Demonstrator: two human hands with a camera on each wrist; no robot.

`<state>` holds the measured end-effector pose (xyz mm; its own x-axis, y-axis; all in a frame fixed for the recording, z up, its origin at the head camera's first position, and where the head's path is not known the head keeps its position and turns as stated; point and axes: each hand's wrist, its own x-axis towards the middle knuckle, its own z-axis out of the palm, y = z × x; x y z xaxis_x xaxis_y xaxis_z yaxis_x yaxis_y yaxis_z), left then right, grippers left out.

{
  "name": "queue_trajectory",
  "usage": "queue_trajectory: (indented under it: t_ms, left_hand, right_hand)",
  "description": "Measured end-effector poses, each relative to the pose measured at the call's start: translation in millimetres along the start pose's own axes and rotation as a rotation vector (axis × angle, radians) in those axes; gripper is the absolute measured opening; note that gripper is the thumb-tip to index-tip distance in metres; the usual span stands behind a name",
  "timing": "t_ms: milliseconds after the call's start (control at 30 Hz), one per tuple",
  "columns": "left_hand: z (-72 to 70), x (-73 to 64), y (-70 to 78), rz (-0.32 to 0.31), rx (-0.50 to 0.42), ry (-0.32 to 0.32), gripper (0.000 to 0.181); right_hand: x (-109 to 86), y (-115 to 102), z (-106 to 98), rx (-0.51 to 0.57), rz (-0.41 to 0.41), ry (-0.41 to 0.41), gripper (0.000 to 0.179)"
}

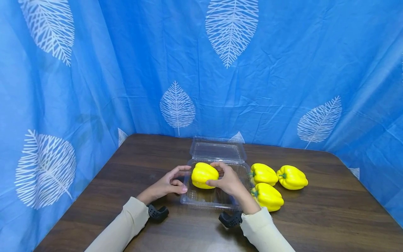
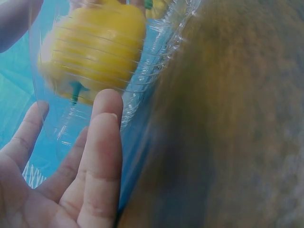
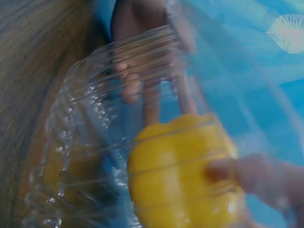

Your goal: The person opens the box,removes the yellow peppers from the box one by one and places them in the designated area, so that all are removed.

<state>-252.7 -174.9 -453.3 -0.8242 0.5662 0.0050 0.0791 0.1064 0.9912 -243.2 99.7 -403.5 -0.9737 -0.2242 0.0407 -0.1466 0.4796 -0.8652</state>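
Observation:
In the head view, a yellow bell pepper is in the left part of a clear plastic clamshell box. My right hand grips this pepper from its right side, thumb in front and fingers behind. At the box's left wall is my left hand, its fingers stretched out and spread. The left wrist view shows the left fingertips right by the ribbed clear wall, with the pepper and its green stem behind the plastic. Through the ribs in the right wrist view, the right thumb presses on the pepper.
The box's hinged lid is folded back toward the curtain. Right of the box lie three more yellow bell peppers, two of them close to its right wall. A blue leaf-print curtain hangs behind the brown wooden table.

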Motion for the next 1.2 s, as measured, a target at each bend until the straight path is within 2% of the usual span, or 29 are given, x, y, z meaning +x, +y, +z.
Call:
queue_trajectory:
  t_ms: [433,700,867,1200]
  left_hand:
    - [-0.4,-0.7,0.0,0.0,-0.001,-0.011,0.084]
    - [0.4,-2.5,1.3,0.007,-0.011,-0.014,0.086]
    - [0.8,-2.0,-0.6,0.008,-0.004,-0.009,0.086]
    - [-1.7,-1.8,-2.0,0.055,-0.014,-0.036,0.084]
  right_hand:
    - [-11.1,-15.6,-15.1,0.038,-0.025,-0.056,0.06]
    - [-14.8,-26.0,-24.5,0.021,-0.085,-0.118,0.06]
    - [-18.9,-31.9,-31.6,0.051,-0.11,-0.138,0.059]
    - [-23.8,-32.8,-56.5,0.134,-0.182,-0.199,0.061]
